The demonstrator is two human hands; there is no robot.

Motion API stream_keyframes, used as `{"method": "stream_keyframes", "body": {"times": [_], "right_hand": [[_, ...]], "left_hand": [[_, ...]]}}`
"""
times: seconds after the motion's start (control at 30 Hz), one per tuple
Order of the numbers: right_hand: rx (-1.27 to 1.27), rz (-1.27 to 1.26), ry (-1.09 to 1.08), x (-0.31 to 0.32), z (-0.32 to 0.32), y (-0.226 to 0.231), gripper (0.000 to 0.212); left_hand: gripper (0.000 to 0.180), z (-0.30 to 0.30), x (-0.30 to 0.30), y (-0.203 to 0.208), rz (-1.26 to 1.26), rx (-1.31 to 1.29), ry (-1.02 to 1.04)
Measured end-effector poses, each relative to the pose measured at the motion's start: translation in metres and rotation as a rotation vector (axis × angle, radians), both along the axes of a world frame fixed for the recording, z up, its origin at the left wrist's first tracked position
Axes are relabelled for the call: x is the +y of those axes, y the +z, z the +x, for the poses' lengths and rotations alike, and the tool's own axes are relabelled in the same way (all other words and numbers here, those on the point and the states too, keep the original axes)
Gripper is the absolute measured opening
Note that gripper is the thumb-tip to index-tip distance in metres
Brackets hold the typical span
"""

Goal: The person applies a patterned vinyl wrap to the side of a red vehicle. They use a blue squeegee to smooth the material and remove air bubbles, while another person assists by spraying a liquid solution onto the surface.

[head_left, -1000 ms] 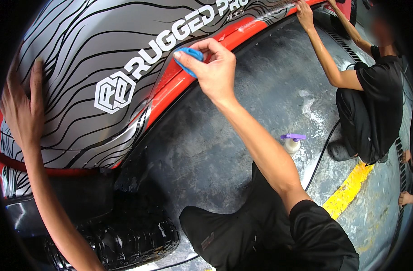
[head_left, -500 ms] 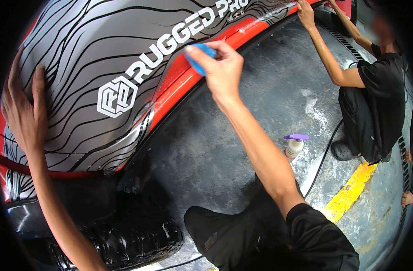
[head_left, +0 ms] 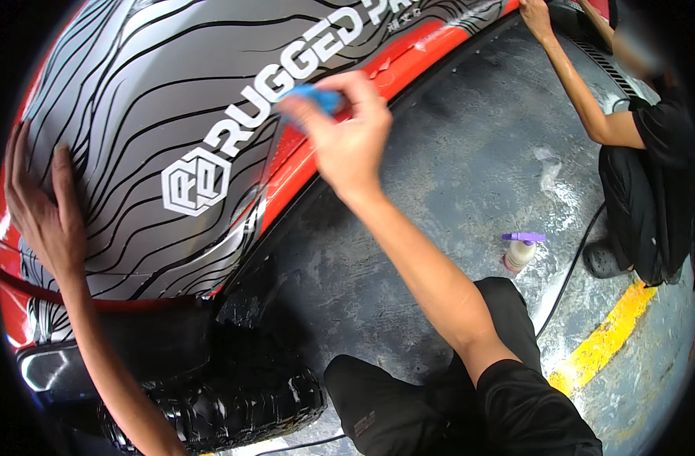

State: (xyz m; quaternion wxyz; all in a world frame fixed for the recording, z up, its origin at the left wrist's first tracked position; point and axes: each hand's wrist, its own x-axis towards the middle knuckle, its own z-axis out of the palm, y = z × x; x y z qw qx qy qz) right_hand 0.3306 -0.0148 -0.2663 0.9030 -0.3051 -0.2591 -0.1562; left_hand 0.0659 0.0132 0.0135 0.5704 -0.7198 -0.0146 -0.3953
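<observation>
My right hand grips a small blue pad. It is blurred by motion, so its exact kind is unclear. The pad lies against the car's side panel, over the edge between the patterned grey film and the red sill. Part of the white lettering runs just above it. At the left, my left hand rests on the black-lined grey surface with its fingers spread, holding nothing.
A spray bottle with a purple head stands on the wet grey floor. At the right a co-worker crouches with a hand on the sill. Below the panel is a black tyre. A black hose crosses near a yellow stripe.
My right hand has slid the blue pad left and slightly down along the panel. My left hand sits a little lower in view; the whole scene has shifted slightly.
</observation>
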Motion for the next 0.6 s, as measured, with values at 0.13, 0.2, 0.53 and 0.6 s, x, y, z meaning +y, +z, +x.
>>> {"method": "stream_keyframes", "body": {"times": [0.13, 0.2, 0.53, 0.6], "right_hand": [[0.001, 0.036, 0.088, 0.004, -0.001, 0.001, 0.04], [-0.103, 0.02, 0.024, 0.006, -0.017, 0.004, 0.038], [0.018, 0.053, 0.17, -0.001, -0.002, 0.002, 0.036], [-0.034, 0.066, 0.236, -0.005, -0.006, 0.004, 0.036]], "left_hand": [[0.058, 0.006, -0.007, -0.005, 0.063, -0.02, 0.087], [0.058, 0.004, -0.008, -0.003, 0.071, -0.018, 0.06], [0.058, 0.015, -0.015, -0.011, 0.039, -0.029, 0.012], [0.058, 0.015, -0.017, -0.013, 0.019, -0.04, 0.024]]}}
